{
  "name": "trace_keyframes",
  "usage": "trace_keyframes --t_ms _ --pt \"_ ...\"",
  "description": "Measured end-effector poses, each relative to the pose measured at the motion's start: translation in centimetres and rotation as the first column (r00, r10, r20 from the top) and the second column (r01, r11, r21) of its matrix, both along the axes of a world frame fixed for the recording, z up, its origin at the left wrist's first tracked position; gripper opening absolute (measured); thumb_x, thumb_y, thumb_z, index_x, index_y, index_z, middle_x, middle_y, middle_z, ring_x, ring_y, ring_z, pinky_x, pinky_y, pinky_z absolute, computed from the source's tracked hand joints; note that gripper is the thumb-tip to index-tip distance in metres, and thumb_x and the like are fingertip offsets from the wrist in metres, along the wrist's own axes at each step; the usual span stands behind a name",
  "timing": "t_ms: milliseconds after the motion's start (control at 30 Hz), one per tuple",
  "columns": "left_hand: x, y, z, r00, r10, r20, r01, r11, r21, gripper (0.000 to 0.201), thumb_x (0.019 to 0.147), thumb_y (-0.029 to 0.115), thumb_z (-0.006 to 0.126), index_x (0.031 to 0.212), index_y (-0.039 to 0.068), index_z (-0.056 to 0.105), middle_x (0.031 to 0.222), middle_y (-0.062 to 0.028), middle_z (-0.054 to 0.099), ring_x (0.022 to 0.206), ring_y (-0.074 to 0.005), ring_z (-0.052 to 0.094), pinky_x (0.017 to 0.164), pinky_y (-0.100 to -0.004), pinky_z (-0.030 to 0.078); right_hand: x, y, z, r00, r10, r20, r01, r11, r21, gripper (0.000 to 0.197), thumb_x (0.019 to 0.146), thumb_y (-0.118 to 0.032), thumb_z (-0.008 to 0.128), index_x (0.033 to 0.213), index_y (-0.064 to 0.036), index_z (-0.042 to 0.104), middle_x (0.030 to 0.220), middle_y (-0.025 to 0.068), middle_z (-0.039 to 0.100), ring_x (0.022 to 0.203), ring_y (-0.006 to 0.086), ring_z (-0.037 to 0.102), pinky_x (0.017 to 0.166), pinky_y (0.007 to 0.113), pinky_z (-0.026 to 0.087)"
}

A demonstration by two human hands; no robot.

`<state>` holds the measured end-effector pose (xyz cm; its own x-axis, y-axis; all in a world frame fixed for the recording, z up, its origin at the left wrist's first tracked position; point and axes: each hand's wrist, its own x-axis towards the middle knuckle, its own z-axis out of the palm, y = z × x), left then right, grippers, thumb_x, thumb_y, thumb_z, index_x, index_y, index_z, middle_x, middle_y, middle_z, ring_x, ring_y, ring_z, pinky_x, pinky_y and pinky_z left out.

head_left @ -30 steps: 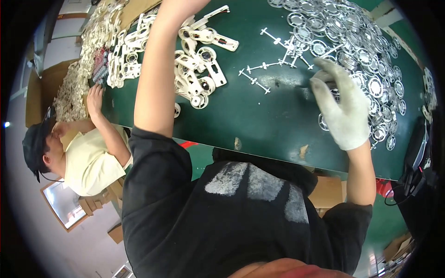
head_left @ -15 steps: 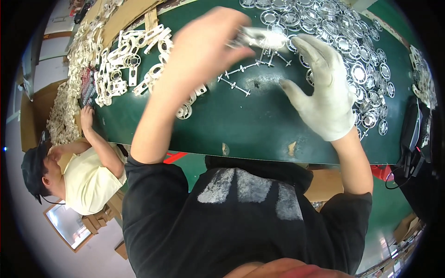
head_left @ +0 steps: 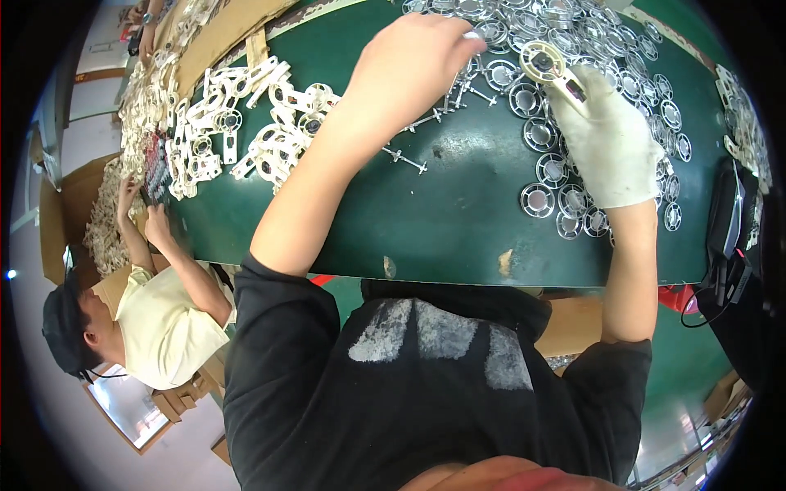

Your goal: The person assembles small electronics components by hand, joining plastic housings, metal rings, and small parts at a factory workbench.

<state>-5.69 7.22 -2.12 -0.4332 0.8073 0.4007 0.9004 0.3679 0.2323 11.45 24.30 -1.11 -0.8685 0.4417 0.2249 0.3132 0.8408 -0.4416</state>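
Right hand (head_left: 606,139), gloved: holds 1 cream part (head_left: 543,62) above chrome discs (head_left: 536,199) on counter (head_left: 458,225). Left hand (head_left: 417,64), bare: bunched near silver rods (head_left: 407,160); contents cannot be told. Advisable: steady grip, round end unobstructed.

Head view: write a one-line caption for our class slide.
Gloved right hand holding a cream part over silver discs on a green table, bare left hand nearby.

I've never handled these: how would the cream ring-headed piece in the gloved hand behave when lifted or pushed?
The cream ring-headed piece is probably stiff: it juts from the right hand without visible sagging. It looks like moulded plastic, so likely light. Pushed, it would probably slide or pivot rather than roll, given its straight stem.
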Motion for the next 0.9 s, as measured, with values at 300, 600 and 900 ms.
trace_keyframes --t_ms 300,600,900 --pt "5.4 -1.8 1.7 0.977 -0.119 0.178 0.054 0.940 0.336 0.015 0.094 0.009 0.069 0.107 0.004 0.074 0.107 -0.0099 0.073 0.088 -0.0255 0.071 0.074 -0.0339 0.058 0.5 -1.8 -0.5 0.930 0.323 -0.176 -0.310 0.946 0.097 0.027 0.087 -0.026 0.078 0.106 -0.0088 0.070 0.075 0.0109 0.071 0.067 0.0297 0.071 0.058 0.040 0.056" --pt "5.9 -3.4 1.2 0.959 -0.142 0.244 0.071 0.958 0.279 0.050 0.078 0.019 0.089 0.123 0.008 0.072 0.117 -0.0070 0.075 0.086 -0.0184 0.073 0.069 -0.0273 0.058 0.5 -2.1 -0.3 0.919 0.353 -0.175 -0.356 0.934 0.013 0.028 0.086 -0.024 0.078 0.109 -0.0089 0.069 0.076 0.0119 0.071 0.070 0.0324 0.071 0.062 0.041 0.056" --pt "5.2 -4.1 0.2 0.955 -0.289 0.071 0.244 0.896 0.370 0.055 0.070 0.013 0.092 0.120 0.001 0.072 0.109 -0.0110 0.076 0.090 -0.0221 0.075 0.075 -0.0289 0.060 0.7 -3.0 2.7 0.912 0.391 0.123 -0.285 0.821 -0.494 0.035 0.087 -0.025 0.073 0.116 -0.0055 0.067 0.087 0.0173 0.071 0.083 0.0358 0.071 0.073 0.042 0.055"
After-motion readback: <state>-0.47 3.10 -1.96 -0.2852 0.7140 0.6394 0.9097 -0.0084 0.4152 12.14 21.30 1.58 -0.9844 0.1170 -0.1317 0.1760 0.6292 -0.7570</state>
